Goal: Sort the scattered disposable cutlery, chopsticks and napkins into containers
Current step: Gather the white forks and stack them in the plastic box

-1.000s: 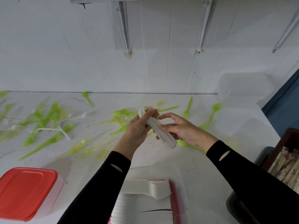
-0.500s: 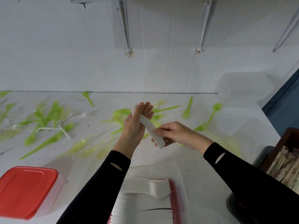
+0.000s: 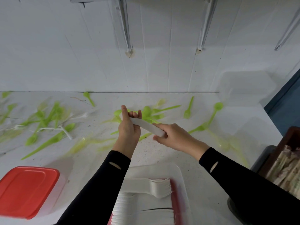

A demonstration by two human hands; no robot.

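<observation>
At the far left the red-lidded tub (image 3: 27, 190) is shut. The green cutlery (image 3: 48, 120) lies scattered over the desk (image 3: 162, 153), with a couple of white forks (image 3: 19, 127) among it.

My left hand (image 3: 129, 127) is curled round the upper end of the white cutlery stack (image 3: 146, 125), thumb up and fingers wrapped over it. That stack is what has changed. A second ago it stood steeper and its pieces looked slightly fanned; now it lies flatter, above the desk, and reads as one tight bar.

My right hand (image 3: 175, 137) has slid down to the lower end and pinches it, so I hold the stack at both ends. I take this as squaring it up, and I think that is nearly done.

Below, between my forearms, the open tray (image 3: 162, 169) already holds nested white forks (image 3: 154, 187). I judge this stack belongs there next. I can't tell whether its pieces are forks or knives.

More green spoons (image 3: 217, 106) wait further right. At the edge a brown box (image 3: 290, 135) holds paper-wrapped pieces (image 3: 287, 172), probably chopsticks. Most of the sorting remains.
</observation>
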